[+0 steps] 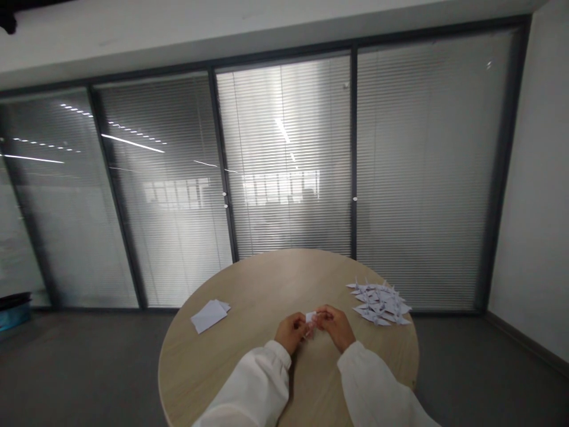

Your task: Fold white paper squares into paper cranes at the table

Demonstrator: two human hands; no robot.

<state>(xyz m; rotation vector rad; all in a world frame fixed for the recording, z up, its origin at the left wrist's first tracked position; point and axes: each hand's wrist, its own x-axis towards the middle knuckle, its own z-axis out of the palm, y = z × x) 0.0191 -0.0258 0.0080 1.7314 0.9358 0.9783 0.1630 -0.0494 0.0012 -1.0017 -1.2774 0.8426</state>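
Between my two hands is a small folded piece of white paper [310,317], partly covered by fingers. My left hand [291,332] pinches its left side, and my right hand [335,325] grips it from the right with bent fingers. Both hands are just above the middle of the round wooden table [284,276]. To the right lies a cluster of folded white paper cranes [380,301], several of them close together. Off to the left rests a small stack of flat white paper sheets [210,315], slightly fanned out.
Glass partition panels with blinds [288,154] stand behind the table's far edge. A blue and black round container [15,311] sits at the far left. A white wall [537,178] rises on the right, over a grey floor [98,367].
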